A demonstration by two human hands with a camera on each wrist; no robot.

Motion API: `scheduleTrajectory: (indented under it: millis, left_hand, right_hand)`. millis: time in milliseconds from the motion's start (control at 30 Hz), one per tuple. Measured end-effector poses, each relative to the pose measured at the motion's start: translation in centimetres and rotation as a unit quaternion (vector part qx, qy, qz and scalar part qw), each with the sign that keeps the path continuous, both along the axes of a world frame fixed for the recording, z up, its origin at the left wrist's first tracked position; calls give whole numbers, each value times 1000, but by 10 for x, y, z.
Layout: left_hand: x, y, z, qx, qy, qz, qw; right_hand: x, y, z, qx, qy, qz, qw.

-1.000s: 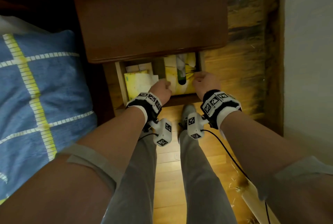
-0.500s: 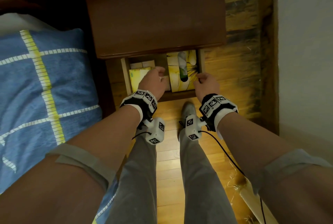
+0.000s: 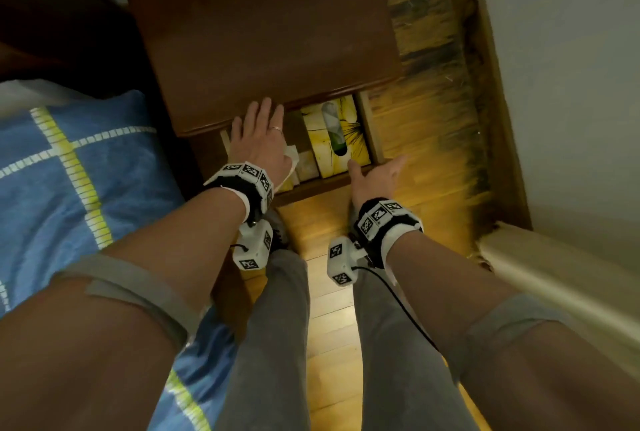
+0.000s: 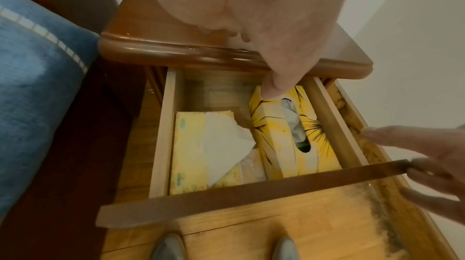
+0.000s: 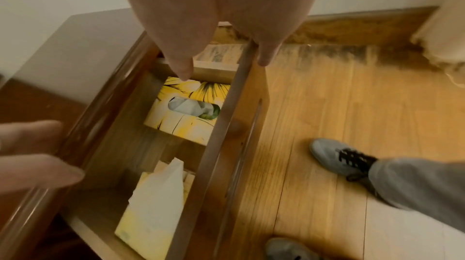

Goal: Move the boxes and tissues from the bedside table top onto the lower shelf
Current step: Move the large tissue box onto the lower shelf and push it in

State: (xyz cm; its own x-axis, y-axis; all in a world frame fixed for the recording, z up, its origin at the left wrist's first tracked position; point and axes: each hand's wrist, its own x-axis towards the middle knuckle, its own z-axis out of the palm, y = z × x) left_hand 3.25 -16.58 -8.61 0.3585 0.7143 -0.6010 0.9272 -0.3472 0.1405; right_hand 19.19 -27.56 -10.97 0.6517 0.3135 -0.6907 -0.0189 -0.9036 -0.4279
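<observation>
Open drawer (image 4: pixel 251 194) under bedside table top (image 3: pixel 263 25) | contents: yellow tissue box (image 4: pixel 302 145), pale tissue pack (image 4: pixel 191 149) | beneath: wooden floor (image 3: pixel 426 139)

Glossy dark wood bedside table (image 3: pixel 263 32), pale matt wood drawer (image 4: pixel 163 135), printed cardboard tissue box (image 4: pixel 312 145), worn plank floor (image 5: pixel 339 115).

Drawer opening, half roofed by the worktop

The worktop (image 3: pixel 263 32) overhangs the drawer's (image 4: pixel 251 190) back half. Inside it, the tissue box (image 4: pixel 289 135) fills the right side, a tissue pack (image 4: pixel 196 151) the left; a bare gap lies behind the pack.
</observation>
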Motion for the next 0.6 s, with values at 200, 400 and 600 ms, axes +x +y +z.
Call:
scheduleTrajectory:
  millis: [200,400,600]
  left_hand:
    - [-7,15,-8,-51,36,-33,997]
    - [-20,25,-15,-94,-12,-26,995]
    - [-24,21,-19,-80,-41,-33,995]
  right_hand:
    - [-15,6,-4,-73,120,-109,984]
    - [-25,20,-14,-97,133,-169,972]
    - [-24,35,-8,-38,162,-233,958]
